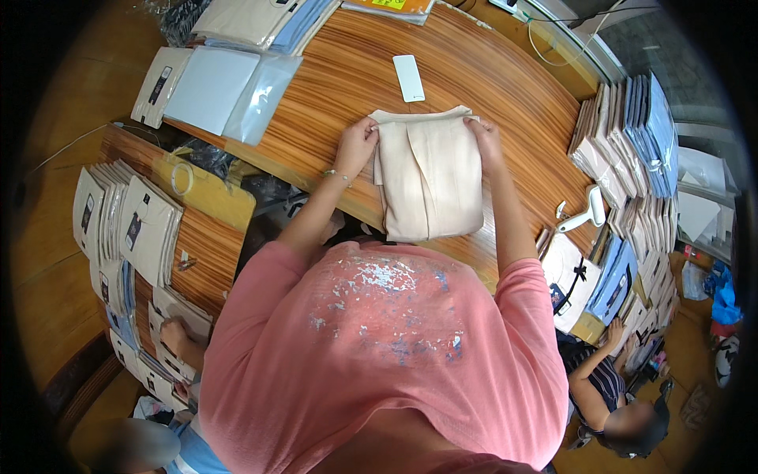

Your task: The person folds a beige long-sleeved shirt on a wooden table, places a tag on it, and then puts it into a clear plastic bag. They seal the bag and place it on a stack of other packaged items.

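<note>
A folded beige garment lies in front of me at the near edge of the wood-grain table, with an open fold running down its middle. My left hand pinches its far left corner, fingers closed on the cloth. At the far right corner, my right hand grips the same garment between thumb and fingers. Just beyond the garment lies a flat white rectangle with rounded corners; its kind is unclear.
Bagged beige and blue garments stand stacked at right, beside a white lint roller. Clear plastic bags and folded garments lie far left. More stacks cover a left side table, where one person's hand works. Another person sits lower right.
</note>
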A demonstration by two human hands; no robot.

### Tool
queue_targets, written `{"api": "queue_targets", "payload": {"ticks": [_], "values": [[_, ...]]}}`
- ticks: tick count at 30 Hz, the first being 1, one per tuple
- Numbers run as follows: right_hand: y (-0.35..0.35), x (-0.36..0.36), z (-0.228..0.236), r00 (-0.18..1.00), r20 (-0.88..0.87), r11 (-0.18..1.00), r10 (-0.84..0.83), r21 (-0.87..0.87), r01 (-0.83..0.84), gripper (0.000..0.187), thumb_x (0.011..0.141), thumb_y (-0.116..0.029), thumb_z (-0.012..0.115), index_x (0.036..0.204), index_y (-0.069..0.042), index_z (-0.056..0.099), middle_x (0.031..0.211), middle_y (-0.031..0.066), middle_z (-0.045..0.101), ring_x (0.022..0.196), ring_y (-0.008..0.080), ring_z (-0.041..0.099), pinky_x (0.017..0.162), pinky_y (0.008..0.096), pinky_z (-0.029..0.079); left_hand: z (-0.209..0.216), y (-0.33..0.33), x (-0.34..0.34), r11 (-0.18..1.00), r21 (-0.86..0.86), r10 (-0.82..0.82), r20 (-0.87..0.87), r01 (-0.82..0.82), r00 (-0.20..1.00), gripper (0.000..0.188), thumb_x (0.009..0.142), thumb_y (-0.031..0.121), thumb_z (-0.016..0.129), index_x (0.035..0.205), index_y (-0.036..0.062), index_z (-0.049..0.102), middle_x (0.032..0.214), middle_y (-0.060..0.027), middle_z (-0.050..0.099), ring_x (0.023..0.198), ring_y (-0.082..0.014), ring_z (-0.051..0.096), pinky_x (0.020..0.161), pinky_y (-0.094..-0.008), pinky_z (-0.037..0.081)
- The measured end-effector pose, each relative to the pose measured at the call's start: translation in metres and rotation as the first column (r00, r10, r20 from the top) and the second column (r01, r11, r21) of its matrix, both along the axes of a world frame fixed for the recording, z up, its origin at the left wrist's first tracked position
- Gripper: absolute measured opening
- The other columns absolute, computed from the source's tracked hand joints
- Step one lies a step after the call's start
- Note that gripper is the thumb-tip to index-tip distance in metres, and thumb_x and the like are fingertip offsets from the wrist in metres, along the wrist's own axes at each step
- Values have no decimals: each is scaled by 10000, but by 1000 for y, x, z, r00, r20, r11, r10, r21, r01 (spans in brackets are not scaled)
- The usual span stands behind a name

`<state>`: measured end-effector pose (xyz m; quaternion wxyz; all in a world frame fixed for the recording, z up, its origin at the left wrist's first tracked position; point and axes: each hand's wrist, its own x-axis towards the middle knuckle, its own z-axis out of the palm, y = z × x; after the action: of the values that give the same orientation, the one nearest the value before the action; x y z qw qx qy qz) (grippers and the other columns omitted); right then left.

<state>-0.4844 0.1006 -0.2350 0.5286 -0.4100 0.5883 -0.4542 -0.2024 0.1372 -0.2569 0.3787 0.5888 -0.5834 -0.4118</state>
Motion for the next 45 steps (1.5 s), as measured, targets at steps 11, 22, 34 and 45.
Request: {"api": "queue_targets", "payload": {"ticks": [11, 22, 34, 45], "values": [[-10, 5, -1, 995, 59, 986, -76, 152, 66, 117, 801, -100, 638, 837, 5, 677, 714, 48, 642, 562, 95, 556, 522, 233, 440, 1, -19, 3, 988, 102, 107, 46, -112, 993, 159, 866, 145, 517, 875, -10, 553, 663, -183, 578, 580, -314, 560, 557, -379, 432], [-24, 13, 3, 980, -172, 988, 96, 139, -72, 174, 729, -109, 704, 855, 9, 687, 750, 96, 638, 606, 167, 574, 576, 281, 456, 13, -34, 15, 882, 457, 227, -198, -115, 954, 298, 884, 249, 534, 807, -36, 568, 670, -97, 594, 618, -165, 615, 510, -296, 534], [-39, 7, -27, 831, -550, 994, 81, -15, -107, 317, 599, -165, 775, 847, 8, 682, 939, 197, 549, 812, 332, 562, 753, 375, 453, 15, 49, 1, 989, 145, 14, -147, 7, 989, 180, 793, 124, 675, 818, -27, 579, 679, -81, 636, 582, -120, 604, 552, -251, 483], [-45, 8, -14, 789, -608, 988, 90, 156, 8, 320, 607, -138, 777, 848, -8, 612, 916, 147, 646, 761, 227, 614, 672, 321, 476, 20, -19, 13, 997, 32, 51, 359, -67, 932, 300, 800, 227, 679, 901, -17, 538, 764, -170, 625, 671, -182, 621, 583, -292, 470]]}}
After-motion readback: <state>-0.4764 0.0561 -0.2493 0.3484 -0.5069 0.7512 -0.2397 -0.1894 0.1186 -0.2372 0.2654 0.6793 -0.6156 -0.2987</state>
